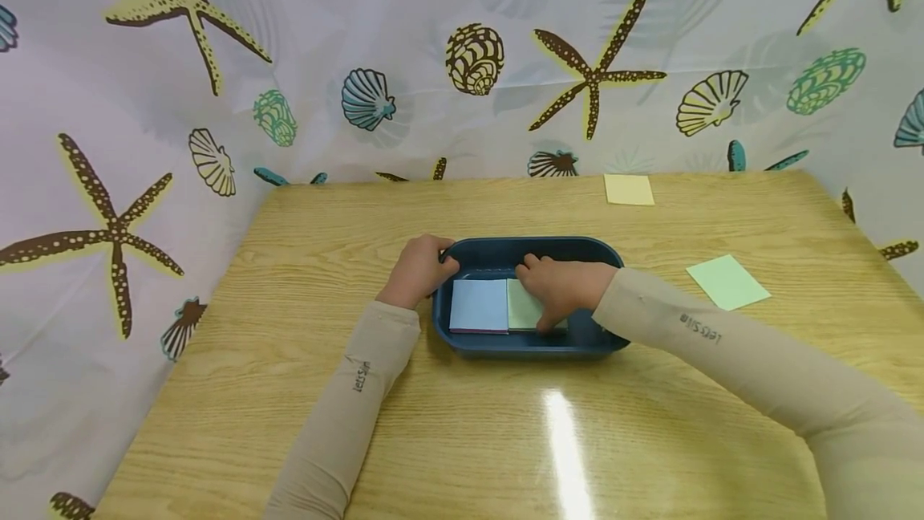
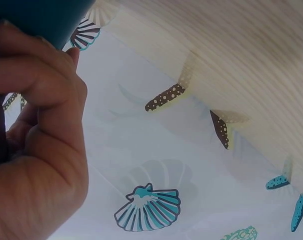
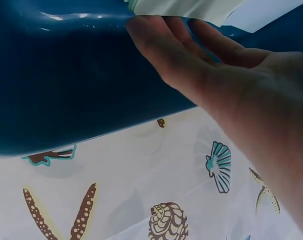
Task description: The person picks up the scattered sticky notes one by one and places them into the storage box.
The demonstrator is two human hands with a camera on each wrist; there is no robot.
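Observation:
A dark blue rounded basin (image 1: 530,352) stands on the wooden table. My left hand (image 1: 415,273) grips its left end, thumb at the rim; the left wrist view shows curled fingers (image 2: 56,85) against the basin's outer wall. Inside lie two square stacks of sticky notes side by side: a light blue stack (image 1: 480,305) at left and a pale green stack (image 1: 521,307) to its right. My right hand (image 1: 566,289) reaches in from the right and holds the green stack between thumb at the front edge and fingers at the back. Its palm partly covers that stack.
A light green paper square (image 1: 728,282) lies on the table to the right of the basin. Near the back edge is a pale yellow square (image 1: 629,189). A white curtain (image 1: 426,14) with starfish and shells hangs behind and beside the table (image 1: 325,231).

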